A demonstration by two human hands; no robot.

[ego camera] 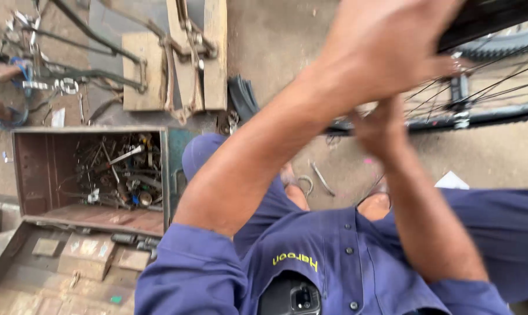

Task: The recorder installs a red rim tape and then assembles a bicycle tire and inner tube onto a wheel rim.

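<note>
Both hands reach up to the bicycle wheel [480, 87], which stands on the dirt ground [275, 41]. The left hand [392, 44] curls over the tyre's top; the right hand [380, 125] sits just below, its grip blurred, unclear.

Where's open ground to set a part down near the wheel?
Bare floor lies between the wooden blocks and the bicycle wheel, and below the wheel by the loose hook. The open toolbox is crowded with tools; both hands fill the space at the wheel.
</note>
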